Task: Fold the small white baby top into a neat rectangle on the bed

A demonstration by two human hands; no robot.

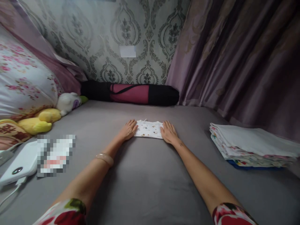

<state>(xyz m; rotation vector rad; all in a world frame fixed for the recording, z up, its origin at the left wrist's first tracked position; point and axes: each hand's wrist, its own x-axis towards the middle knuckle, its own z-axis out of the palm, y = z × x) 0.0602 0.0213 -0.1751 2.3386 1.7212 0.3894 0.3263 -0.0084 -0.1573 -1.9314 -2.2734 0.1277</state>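
A small white garment [149,129] with a scattered print lies folded into a flat rectangle on the grey bed sheet [145,175]. My left hand [129,129] rests flat at its left edge, fingers stretched out and pointing away from me. At the opposite edge, my right hand [169,132] also lies flat, its fingers slightly spread and its thumb side touching the cloth. Both palms are hidden from view. Off to the right sits a stack of folded cloths [250,143], mostly white with a blue piece at the bottom.
A black and maroon rolled bag [128,93] lies along the patterned wall. Plush toys [42,120] and a floral pillow [25,75] line the left side. Nearer are a white power bank [25,162] with a cable and a blurred packet [56,156]. Purple curtains [225,53] hang at right.
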